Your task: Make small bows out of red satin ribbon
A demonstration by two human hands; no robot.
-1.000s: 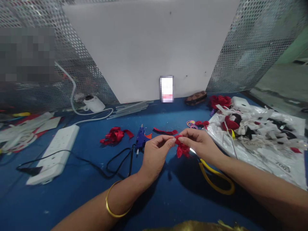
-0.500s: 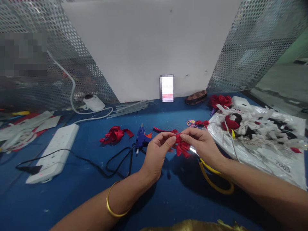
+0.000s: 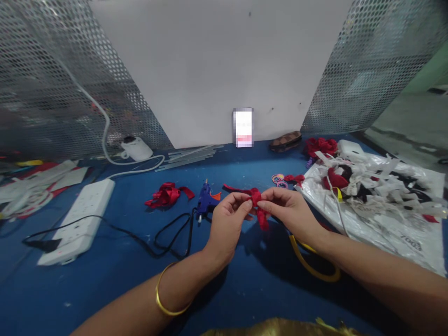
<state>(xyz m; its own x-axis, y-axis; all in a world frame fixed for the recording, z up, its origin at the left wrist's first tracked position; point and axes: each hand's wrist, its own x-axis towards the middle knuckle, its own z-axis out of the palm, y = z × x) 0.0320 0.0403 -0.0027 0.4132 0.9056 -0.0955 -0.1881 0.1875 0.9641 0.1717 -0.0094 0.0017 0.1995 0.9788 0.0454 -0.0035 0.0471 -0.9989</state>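
A small piece of red satin ribbon [image 3: 262, 219], gathered like a bow or petals, is pinched between both hands above the blue table. My left hand [image 3: 229, 217] grips its left side with thumb and fingertips. On the other side, my right hand [image 3: 289, 210] holds it in the same kind of pinch. Beneath the right wrist lie scissors with yellow handles [image 3: 311, 266], their blades mostly covered by the hand. A loose red ribbon strip [image 3: 236, 189] rests just behind the left fingers. To the left of that hand is a blue glue gun [image 3: 205, 200] with an orange trigger.
A red ribbon bundle [image 3: 168, 196] and a white power strip [image 3: 79, 219] with a black cord lie left. Glue sticks [image 3: 191, 157] and a phone [image 3: 244, 127] are at the back. On the right, a white plastic bag [image 3: 381, 233] carries scraps, beside hair ties [image 3: 279, 180].
The red ribbon piece has turned between my fingertips, and its lower part now looks narrower. Both hands keep their pinch in nearly the same place.
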